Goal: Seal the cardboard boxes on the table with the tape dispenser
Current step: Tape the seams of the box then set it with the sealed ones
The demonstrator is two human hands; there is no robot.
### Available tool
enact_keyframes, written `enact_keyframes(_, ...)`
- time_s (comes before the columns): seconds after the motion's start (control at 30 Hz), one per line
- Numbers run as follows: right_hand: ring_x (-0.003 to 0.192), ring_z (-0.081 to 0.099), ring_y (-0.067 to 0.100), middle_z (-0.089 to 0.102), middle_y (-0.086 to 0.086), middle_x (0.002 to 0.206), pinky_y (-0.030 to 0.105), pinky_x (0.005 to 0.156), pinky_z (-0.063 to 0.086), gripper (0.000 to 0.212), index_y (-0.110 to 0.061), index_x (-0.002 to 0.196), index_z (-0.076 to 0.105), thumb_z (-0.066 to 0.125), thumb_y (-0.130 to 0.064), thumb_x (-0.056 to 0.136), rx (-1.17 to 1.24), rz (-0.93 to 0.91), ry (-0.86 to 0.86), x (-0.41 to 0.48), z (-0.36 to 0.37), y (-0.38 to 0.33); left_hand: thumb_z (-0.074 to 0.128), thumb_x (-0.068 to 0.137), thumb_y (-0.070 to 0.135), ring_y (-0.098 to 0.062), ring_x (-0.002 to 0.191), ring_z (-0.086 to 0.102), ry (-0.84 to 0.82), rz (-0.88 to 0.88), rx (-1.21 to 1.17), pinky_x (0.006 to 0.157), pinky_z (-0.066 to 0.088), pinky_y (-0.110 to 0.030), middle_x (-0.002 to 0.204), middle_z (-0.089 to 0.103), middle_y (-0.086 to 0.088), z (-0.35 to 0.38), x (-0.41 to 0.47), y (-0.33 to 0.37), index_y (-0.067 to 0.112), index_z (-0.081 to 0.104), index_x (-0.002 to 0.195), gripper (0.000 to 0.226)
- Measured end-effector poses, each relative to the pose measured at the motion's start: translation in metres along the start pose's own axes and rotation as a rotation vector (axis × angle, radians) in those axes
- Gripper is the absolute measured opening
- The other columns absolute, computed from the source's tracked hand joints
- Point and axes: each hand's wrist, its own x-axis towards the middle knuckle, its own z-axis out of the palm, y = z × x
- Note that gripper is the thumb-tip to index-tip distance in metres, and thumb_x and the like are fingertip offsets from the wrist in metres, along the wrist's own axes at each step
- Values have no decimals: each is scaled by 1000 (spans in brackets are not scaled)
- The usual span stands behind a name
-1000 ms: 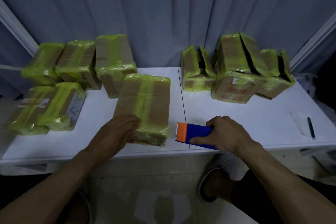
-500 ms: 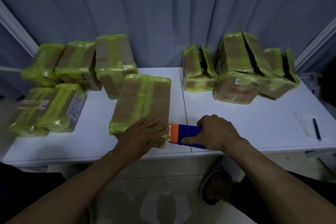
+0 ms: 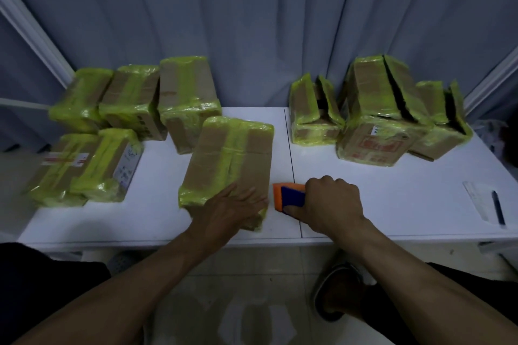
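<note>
Centre box (image 3: 229,157) lay near the table's (image 3: 378,199) 6 o'clock edge. Our left hand (image 3: 232,210) pressed flat on its near end, fingers straight. Our right hand (image 3: 333,202) clenched the tape dispenser (image 3: 290,199), just beside the box at 3 o'clock. We judged the box light, stiff and tape-slick: best steadied from above.
</note>
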Motion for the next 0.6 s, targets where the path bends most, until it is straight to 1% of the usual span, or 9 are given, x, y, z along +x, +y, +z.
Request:
enact_keyframes(0.1,92,68,25,70,2,103,30,69,42,70,-21,112,64,56,-83,81,22,52,28,2,-5,4,88,67,1,-25,128,55,6,23,25,113,36,-46,136,61,-3,-11,-8,6,18,53,135,79)
enact_keyframes(0.2,81,65,24,63,0,87,30,65,43,67,-21,96,62,56,-85,79,69,89,49,4,-9,2,90,64,0,-25,124,59,22,30,44,109,38,-52,134,63,-3,-26,-26,15,17,61,131,75)
enact_keyframes(0.27,71,60,22,61,-2,80,29,63,44,68,-21,85,59,54,-89,76,111,94,69,4,-9,-2,89,64,-3,-26,124,59,27,1,58,103,41,-54,134,62,-3,-37,-38,19,16,64,129,72)
enact_keyframes(0.33,67,59,21,58,-3,73,28,60,44,69,-22,80,58,53,-91,74,161,78,90,1,-8,-13,90,62,-4,-27,122,60,13,-46,91,100,44,-55,133,63,-3,-44,-52,20,16,65,128,74)
enact_keyframes(0.4,65,61,20,55,-6,68,28,58,46,68,-23,76,57,54,-91,74,215,47,89,-1,-10,-27,87,62,-7,-30,120,61,5,-107,98,97,47,-61,132,64,-5,-47,-66,14,14,66,128,72)
enact_keyframes(0.47,63,61,18,56,-6,67,28,57,49,68,-22,72,56,54,-90,74,270,12,77,-1,-13,-43,76,72,-7,-33,121,60,-9,-171,78,100,41,-64,133,63,-8,-50,-78,6,13,65,128,61)
enact_keyframes(0.53,61,60,16,58,-5,68,29,59,53,67,-22,72,55,55,-89,75,311,-23,76,2,-16,-56,63,76,-8,-33,127,55,-18,-279,64,109,32,-63,136,60,-12,-54,-87,-7,13,64,130,57)
enact_keyframes(0.6,63,60,15,58,-6,70,31,62,57,66,-21,74,53,55,-87,77,341,-42,68,5,-19,-66,61,86,-9,-28,139,43,-44,-419,-20,119,19,-58,147,51,-9,-62,-91,-20,21,58,136,59)
